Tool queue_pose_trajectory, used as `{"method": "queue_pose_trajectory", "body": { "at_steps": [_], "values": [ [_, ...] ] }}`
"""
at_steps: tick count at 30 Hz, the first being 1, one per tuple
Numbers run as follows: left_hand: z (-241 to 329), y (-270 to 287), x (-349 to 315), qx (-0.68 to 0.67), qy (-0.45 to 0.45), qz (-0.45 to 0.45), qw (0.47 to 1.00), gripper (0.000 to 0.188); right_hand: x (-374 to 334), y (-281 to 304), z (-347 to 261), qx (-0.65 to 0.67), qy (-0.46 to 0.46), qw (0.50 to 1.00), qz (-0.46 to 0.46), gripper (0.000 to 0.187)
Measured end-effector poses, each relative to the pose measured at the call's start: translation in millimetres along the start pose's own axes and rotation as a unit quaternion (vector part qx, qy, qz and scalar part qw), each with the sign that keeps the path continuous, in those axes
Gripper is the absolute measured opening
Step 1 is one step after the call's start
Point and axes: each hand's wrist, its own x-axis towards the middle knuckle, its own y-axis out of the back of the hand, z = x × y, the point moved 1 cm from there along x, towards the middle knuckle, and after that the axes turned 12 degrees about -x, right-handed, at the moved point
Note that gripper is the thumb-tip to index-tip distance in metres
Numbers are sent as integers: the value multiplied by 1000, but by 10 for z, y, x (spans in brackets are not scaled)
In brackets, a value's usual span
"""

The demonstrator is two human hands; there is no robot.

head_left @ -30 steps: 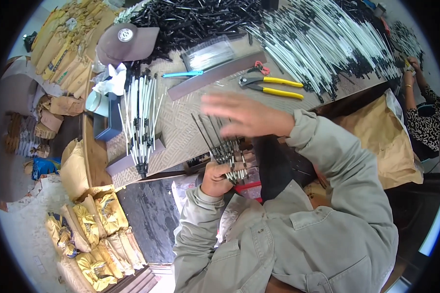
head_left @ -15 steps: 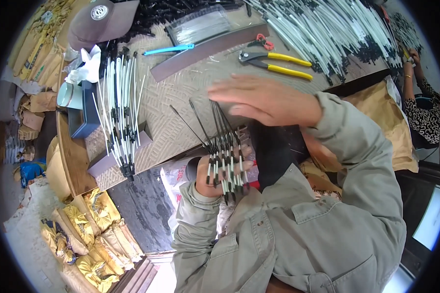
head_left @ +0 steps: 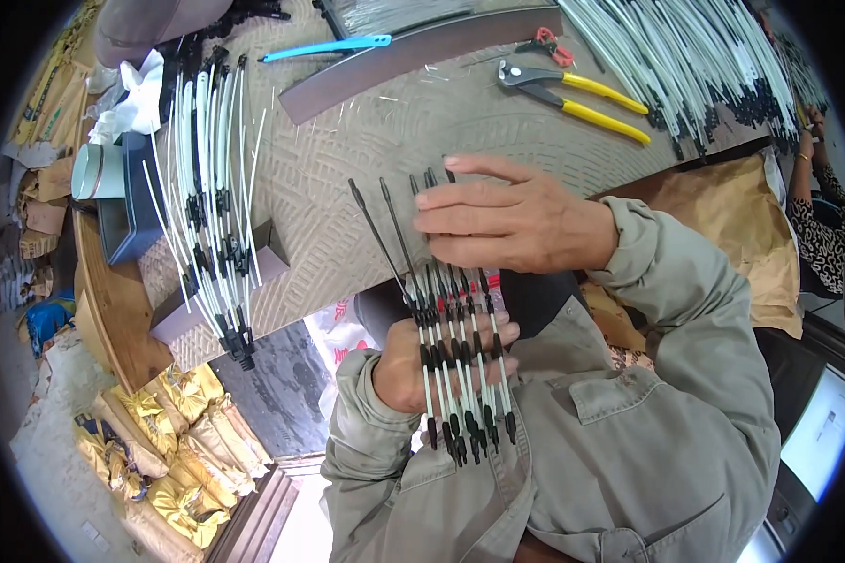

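Note:
Fanned out in my left hand [head_left: 396, 373] is a bundle of thin white rods with black fittings [head_left: 454, 355], held in front of my chest near the table edge. The fingers of this hand pass behind the rods and are partly hidden by them. Black tips of the rods point away from me, the other ends toward my body. Across the far ends lies my right hand [head_left: 521, 220], back up, fingers stretched and slightly apart, covering several black tips. Whether it presses on them cannot be made out.
Another rod bundle [head_left: 218, 202] lies at the table's left, beside a blue-grey holder [head_left: 141, 202]. Yellow-handled pliers [head_left: 582, 101], red-handled cutters [head_left: 552, 47], a blue tool [head_left: 329, 47] and a long dark strip [head_left: 394, 61] lie farther back. White rods [head_left: 671, 61] pile up at the far right.
My right hand has come down nearer the rods, its fingers now over their far ends. The bundle sits closer to my chest and is spread wider. The whole view has shifted a little.

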Motion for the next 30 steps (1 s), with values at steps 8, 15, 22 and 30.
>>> {"method": "queue_pose_trajectory", "body": {
  "at_steps": [8, 15, 22, 30],
  "values": [
    [276, 106, -149, 46, -30, -98, 994, 37, 154, -46, -144, 45, 33, 998, 32, 17],
    [487, 103, -173, 201, -64, -206, 956, 52, 179, -30, -313, 87, 48, 995, 32, 16],
    [646, 51, -121, -89, -75, 35, 993, 32, 184, -12, -452, 79, 66, 994, 37, 17],
    [705, 58, -128, -84, -113, 10, 990, 37, 135, -75, -587, 157, 54, 985, 54, 21]
  ]
}}
